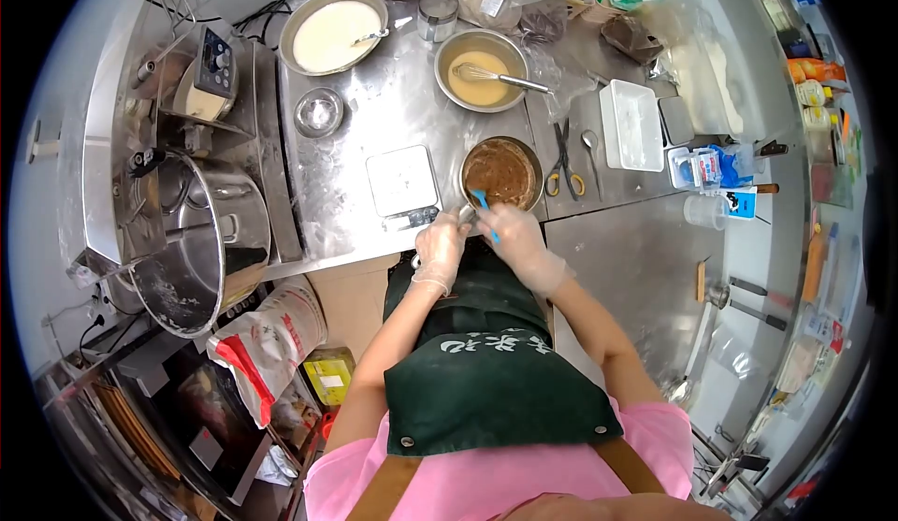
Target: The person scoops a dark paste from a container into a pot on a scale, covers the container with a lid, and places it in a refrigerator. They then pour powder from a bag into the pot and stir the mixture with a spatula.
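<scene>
A metal pot (pixel 537 158) of brown, thick mixture (pixel 502 167) stands near the front edge of the steel table. My left hand (pixel 441 246), in a clear glove, is closed at the pot's near-left side, where a short piece of metal handle shows by the fingers. The rest of the handle is hidden. My right hand (pixel 520 248), also gloved, is wrapped round a blue spatula (pixel 481 199), whose head reaches over the near rim into the mixture. Left of the pot lies a white kitchen scale (pixel 402 180).
Behind the pot stands a bowl of yellowish liquid (pixel 456 91) with a whisk (pixel 491 76). A large bowl of white batter (pixel 292 51) and a small metal bowl (pixel 319 112) are farther left. Scissors (pixel 563 158), a spoon (pixel 591 158) and a white tray (pixel 606 128) lie right.
</scene>
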{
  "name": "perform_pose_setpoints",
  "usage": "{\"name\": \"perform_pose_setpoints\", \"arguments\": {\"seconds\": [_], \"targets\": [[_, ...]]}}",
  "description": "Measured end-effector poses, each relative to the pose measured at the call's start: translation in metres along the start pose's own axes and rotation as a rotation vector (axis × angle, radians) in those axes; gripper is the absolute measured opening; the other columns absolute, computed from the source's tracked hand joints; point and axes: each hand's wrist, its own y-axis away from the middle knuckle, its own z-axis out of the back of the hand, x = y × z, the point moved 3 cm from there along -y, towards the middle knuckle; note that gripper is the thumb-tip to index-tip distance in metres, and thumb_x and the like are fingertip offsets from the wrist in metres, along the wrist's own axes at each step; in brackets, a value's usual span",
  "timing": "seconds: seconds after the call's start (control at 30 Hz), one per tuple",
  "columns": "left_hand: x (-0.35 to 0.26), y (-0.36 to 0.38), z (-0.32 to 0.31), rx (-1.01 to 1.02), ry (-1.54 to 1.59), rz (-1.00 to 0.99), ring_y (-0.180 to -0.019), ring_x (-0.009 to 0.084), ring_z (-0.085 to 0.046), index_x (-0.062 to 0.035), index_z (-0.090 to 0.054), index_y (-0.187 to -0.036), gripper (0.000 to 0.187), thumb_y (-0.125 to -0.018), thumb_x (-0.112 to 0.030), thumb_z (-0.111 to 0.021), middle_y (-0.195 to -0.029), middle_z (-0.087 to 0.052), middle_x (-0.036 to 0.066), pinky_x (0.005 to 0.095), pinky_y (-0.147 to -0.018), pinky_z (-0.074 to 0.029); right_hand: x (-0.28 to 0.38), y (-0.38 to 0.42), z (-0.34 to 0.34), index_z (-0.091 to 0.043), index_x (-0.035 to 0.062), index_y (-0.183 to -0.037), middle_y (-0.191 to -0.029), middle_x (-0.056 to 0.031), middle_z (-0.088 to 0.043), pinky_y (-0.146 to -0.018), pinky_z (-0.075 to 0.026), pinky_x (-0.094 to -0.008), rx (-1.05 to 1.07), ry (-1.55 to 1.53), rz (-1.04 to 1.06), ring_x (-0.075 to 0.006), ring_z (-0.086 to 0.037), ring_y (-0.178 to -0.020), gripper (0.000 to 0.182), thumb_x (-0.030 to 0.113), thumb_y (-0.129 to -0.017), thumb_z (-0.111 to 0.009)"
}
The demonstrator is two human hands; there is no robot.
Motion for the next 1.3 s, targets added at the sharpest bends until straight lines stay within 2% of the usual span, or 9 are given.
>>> {"name": "perform_pose_setpoints", "arguments": {"seconds": [0.23,0.43,0.53,0.73,0.8,0.9,1.07,1.2,1.3], "targets": [[-0.002,-0.002,0.002,-0.006,0.006,0.008,-0.078,0.0339,-0.068,-0.0076,-0.067,-0.105,0.025,-0.084,-0.022,-0.069,-0.090,-0.068,0.015,0.0451,-0.069,-0.053,-0.011,0.016,0.005,-0.063,0.0098,-0.070,-0.071,-0.0103,-0.057,-0.061,-0.052,-0.0403,-0.003,0.132,-0.103,-0.0264,-0.062,-0.073,0.009,0.011,-0.073,-0.071],[0.001,0.001,-0.001,-0.010,0.004,0.002,-0.078,0.0334,-0.068,-0.0081,-0.067,-0.107,0.027,-0.085,-0.023,-0.069,-0.088,-0.067,0.014,0.0446,-0.069,-0.053,-0.028,-0.020,0.007,-0.061,0.0050,-0.079,-0.076,-0.0123,-0.057,-0.064,-0.050,-0.0397,-0.071,0.089,0.040,-0.0304,-0.060,-0.075,0.007,0.009,-0.076,-0.066],[-0.001,-0.003,0.002,0.009,-0.013,0.018,-0.079,0.0337,-0.068,-0.0080,-0.067,-0.107,0.027,-0.085,-0.023,-0.069,-0.089,-0.068,0.014,0.0445,-0.069,-0.053,-0.026,0.010,0.003,-0.062,0.0077,-0.075,-0.069,-0.0101,-0.056,-0.061,-0.051,-0.0396,0.038,0.220,-0.153,-0.0296,-0.061,-0.070,0.008,0.012,-0.073,-0.068],[0.000,0.000,0.000,0.008,-0.011,0.014,-0.078,0.0336,-0.068,-0.0081,-0.067,-0.105,0.026,-0.085,-0.023,-0.070,-0.088,-0.067,0.014,0.0443,-0.069,-0.053,-0.023,-0.012,-0.004,-0.064,0.0071,-0.086,-0.076,-0.0102,-0.057,-0.064,-0.051,-0.0402,0.016,0.038,0.073,-0.0291,-0.061,-0.075,0.009,0.011,-0.078,-0.064],[-0.001,-0.002,0.001,0.000,-0.009,0.009,-0.078,0.0338,-0.068,-0.0079,-0.067,-0.104,0.025,-0.085,-0.023,-0.070,-0.088,-0.067,0.014,0.0445,-0.069,-0.053,-0.036,-0.010,0.003,-0.062,0.0072,-0.081,-0.074,-0.0096,-0.057,-0.062,-0.051,-0.0411,-0.127,0.125,-0.108,-0.0287,-0.061,-0.074,0.005,0.011,-0.079,-0.064],[-0.002,0.000,0.002,-0.001,-0.003,0.015,-0.078,0.0343,-0.068,-0.0074,-0.066,-0.103,0.025,-0.084,-0.023,-0.070,-0.088,-0.067,0.014,0.0449,-0.068,-0.053,-0.011,0.013,0.007,-0.064,0.0080,-0.077,-0.075,-0.0089,-0.059,-0.060,-0.051,-0.0427,0.004,0.136,-0.130,-0.0277,-0.063,-0.076,0.006,0.012,-0.081,-0.067],[-0.003,0.000,0.003,-0.002,-0.010,0.017,-0.077,0.0350,-0.068,-0.0068,-0.066,-0.101,0.023,-0.084,-0.023,-0.069,-0.087,-0.067,0.014,0.0450,-0.068,-0.053,-0.022,-0.012,0.003,-0.064,0.0053,-0.090,-0.077,-0.0127,-0.058,-0.067,-0.051,-0.0402,-0.007,-0.007,0.000,-0.0298,-0.062,-0.077,0.011,0.013,-0.082,-0.067],[0.000,-0.002,0.000,-0.022,0.016,0.005,-0.076,0.0349,-0.068,-0.0068,-0.066,-0.100,0.023,-0.084,-0.023,-0.070,-0.086,-0.067,0.014,0.0453,-0.067,-0.053,-0.026,0.011,0.006,-0.063,0.0065,-0.082,-0.073,-0.0115,-0.057,-0.061,-0.051,-0.0419,0.033,0.130,-0.126,-0.0298,-0.061,-0.069,0.012,0.016,-0.080,-0.070],[0.000,-0.001,0.000,-0.012,0.000,0.001,-0.076,0.0347,-0.068,-0.0069,-0.066,-0.101,0.024,-0.084,-0.023,-0.070,-0.086,-0.067,0.015,0.0452,-0.067,-0.053,-0.008,0.013,-0.001,-0.065,0.0072,-0.084,-0.073,-0.0104,-0.057,-0.060,-0.051,-0.0414,-0.044,-0.046,-0.022,-0.0299,-0.062,-0.070,0.010,0.016,-0.082,-0.069]]}}
